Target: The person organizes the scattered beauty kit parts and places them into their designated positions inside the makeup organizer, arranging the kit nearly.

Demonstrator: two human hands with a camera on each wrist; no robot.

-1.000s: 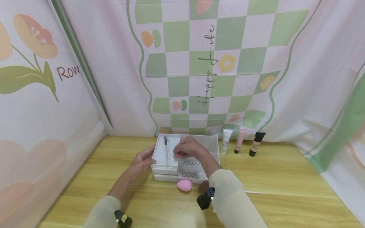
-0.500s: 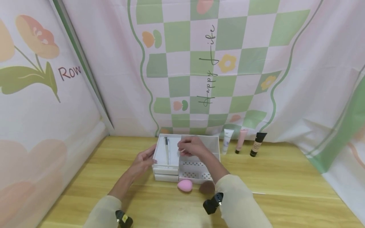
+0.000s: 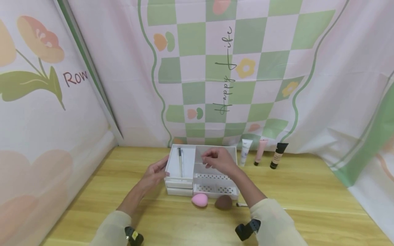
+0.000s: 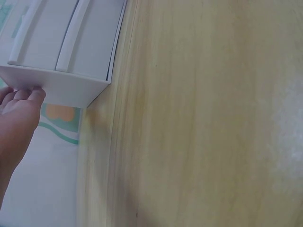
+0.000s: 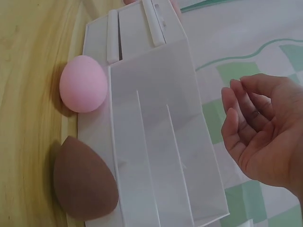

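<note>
Resting the unclenched left hand against the white organizer, ideally steadying without shoving, and hovering the empty right hand, fingers loosely parted, above.

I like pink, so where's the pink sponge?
In the head view, the pink sponge sits in front of the white box, left of the brown sponge.

A cloth-hung corner around my wood-grain table.
At my twelve o'clock I face a backdrop of green and white checks, its "Happy Life" lettering running sideways; at ten, a pale panel with a peach tulip; at two, a green band. Soft glare whitens some wood.
</note>
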